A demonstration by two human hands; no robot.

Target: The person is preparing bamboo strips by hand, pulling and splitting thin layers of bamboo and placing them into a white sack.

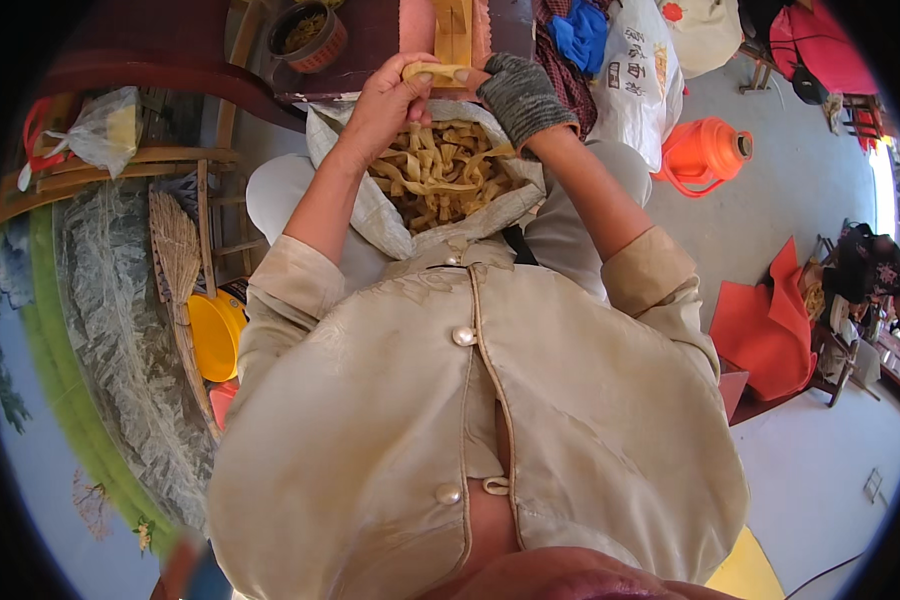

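Both hands hold a pale yellow flat strip (436, 71) taut between the fingertips, at the edge of the dark red table (330, 84). My left hand (394, 88) is bare and pinches the strip's left end. On my right hand (521, 94) is a grey fingerless knit glove; its thumb presses the right end. Just beneath, a white woven sack (487, 214) sits open between my knees, filled with tangled yellowish strips (439, 176) of the same look. Beyond my fingers, a wooden board (454, 34) with a small upright piece lies on the table.
A red pot (319, 46) with yellow-green bits stands at the table's left. To the right are a white printed plastic bag (637, 82) and an orange thermos flask (705, 154) on the floor. A straw broom (174, 240) and a yellow bucket (214, 337) stand left.
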